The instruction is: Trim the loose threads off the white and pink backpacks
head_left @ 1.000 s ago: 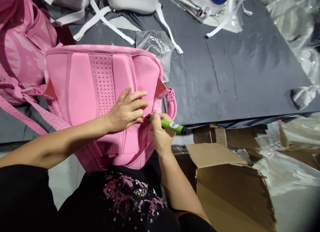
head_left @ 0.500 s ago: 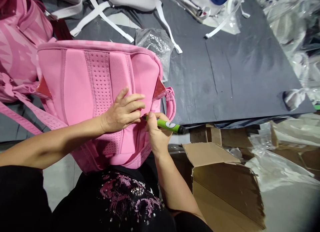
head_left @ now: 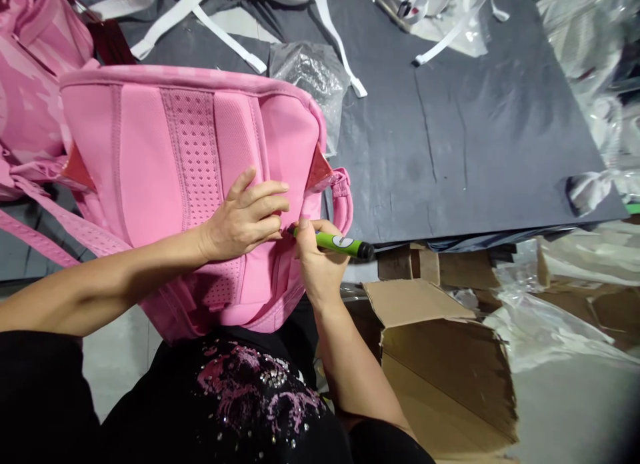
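Observation:
A pink backpack point(head_left: 150, 164) lies with its padded back panel facing up, partly on the grey table and partly over its near edge against my body. My left hand point(head_left: 245, 217) rests on the panel, fingers spread and pointing right, pressing the fabric. In my right hand point(head_left: 323, 264) is a green marker pen point(head_left: 335, 243), gripped between thumb and fingers. Its dark tip is at the backpack fabric just beside my left fingertips, and its black end points right. Whether the tip touches the fabric I cannot tell.
Another pink bag point(head_left: 40, 84) stands at the left. White bags with straps point(head_left: 200, 24) and a clear plastic bag point(head_left: 313, 77) lie farther back on the grey table point(head_left: 500, 151). Below the table's right edge stands an open cardboard box point(head_left: 445, 377). Plastic-wrapped items point(head_left: 580, 51) are piled beyond.
The view has shifted slightly, so the table and bags sit a little higher in it. Both hands stay nearly in place; the marker's tip shows a bit more clearly.

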The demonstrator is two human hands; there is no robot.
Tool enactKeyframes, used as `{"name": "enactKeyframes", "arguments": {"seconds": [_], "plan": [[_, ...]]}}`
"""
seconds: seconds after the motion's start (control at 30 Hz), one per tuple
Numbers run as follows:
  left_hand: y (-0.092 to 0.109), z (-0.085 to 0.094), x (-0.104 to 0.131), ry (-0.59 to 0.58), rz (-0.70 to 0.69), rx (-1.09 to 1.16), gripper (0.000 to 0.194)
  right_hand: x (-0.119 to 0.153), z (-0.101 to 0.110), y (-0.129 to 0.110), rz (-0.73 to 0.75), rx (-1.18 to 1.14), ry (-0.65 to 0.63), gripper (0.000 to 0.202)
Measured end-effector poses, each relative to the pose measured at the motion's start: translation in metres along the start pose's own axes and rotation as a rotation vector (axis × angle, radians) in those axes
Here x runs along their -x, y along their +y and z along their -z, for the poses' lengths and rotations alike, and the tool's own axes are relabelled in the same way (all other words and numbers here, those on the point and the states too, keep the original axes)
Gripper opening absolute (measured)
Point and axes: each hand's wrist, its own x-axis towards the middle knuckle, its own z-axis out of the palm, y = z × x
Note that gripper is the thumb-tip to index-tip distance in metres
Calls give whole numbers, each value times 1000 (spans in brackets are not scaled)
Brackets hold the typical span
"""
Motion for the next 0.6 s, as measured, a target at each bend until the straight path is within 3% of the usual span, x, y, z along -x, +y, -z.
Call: {"name": "enactKeyframes", "arguments": {"seconds": [0.17,0.43,0.6], "plan": [[1,2,-2,-37,31,39,20,-2,4,-1,3,8,-85,28],[-1,-1,-1,-31,21,-4,23,-4,8,1,-1,10,-113,28],[-4,-7,1,133,-100,-146,27,-1,6,5,-11,6,-77,23]]}}
